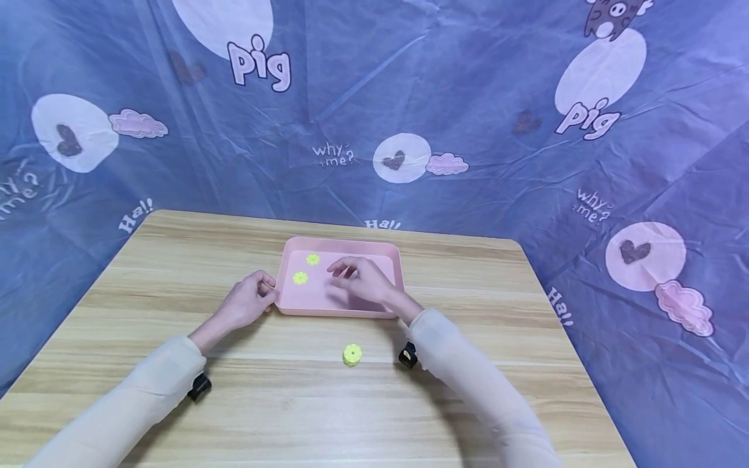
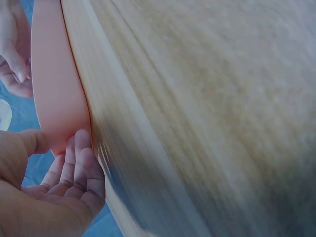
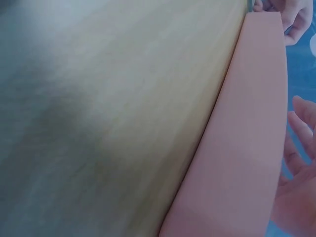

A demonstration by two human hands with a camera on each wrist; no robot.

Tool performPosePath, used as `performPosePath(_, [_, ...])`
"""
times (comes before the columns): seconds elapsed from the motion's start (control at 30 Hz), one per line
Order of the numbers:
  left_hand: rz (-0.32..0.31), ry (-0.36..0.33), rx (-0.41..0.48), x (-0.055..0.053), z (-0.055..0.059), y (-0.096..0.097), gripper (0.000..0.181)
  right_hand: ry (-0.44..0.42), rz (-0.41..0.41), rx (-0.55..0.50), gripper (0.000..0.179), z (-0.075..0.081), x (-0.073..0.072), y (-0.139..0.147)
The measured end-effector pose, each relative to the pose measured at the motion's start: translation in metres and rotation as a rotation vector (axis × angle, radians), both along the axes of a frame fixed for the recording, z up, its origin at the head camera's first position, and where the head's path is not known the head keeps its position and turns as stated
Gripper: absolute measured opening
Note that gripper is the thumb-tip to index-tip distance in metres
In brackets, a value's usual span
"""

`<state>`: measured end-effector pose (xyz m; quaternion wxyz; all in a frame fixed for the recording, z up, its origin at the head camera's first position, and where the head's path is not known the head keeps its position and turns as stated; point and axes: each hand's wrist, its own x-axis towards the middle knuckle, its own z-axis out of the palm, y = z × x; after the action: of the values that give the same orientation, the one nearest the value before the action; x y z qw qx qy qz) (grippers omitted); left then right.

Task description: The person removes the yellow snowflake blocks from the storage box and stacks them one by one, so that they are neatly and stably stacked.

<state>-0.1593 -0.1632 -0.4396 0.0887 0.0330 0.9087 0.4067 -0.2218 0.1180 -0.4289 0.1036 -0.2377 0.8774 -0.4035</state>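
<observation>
A shallow pink tray (image 1: pixel 339 312) lies on the wooden table. At its left front corner, my left hand (image 1: pixel 248 300) holds the edge; in the left wrist view the thumb is at the rim and the curled fingers lie against the outer wall. My right hand (image 1: pixel 363 279) hovers over the inside of the tray, fingers loosely bent and nothing in them. Two yellow-green scalloped discs, one farther back (image 1: pixel 313 259) and one nearer (image 1: pixel 300 278), lie in the tray's left half. In front of the tray stands a small stack of similar discs (image 1: pixel 352 354) with a centre hole.
The light wooden table (image 1: pixel 281 416) reaches back to a blue printed cloth (image 1: pixel 351 84) that hangs behind and at both sides. Dark wrist cameras sit under the left cuff (image 1: pixel 200 387) and the right cuff (image 1: pixel 407 355).
</observation>
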Motion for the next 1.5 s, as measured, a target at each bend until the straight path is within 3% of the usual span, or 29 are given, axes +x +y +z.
performPosePath(0.5, [-0.041, 0.010, 0.011, -0.020, -0.004, -0.010, 0.024, -0.014, -0.059, 0.112, 0.033, -0.012, -0.039, -0.029])
performPosePath(1.03, [-0.038, 0.016, 0.013, -0.021, -0.007, -0.010, 0.023, 0.165, -0.014, 0.314, 0.037, -0.017, -0.057, -0.055])
performPosePath(1.5, [-0.034, 0.038, 0.001, -0.021, -0.008, -0.007, 0.022, 0.227, 0.038, 0.407, 0.040, -0.020, -0.065, -0.059])
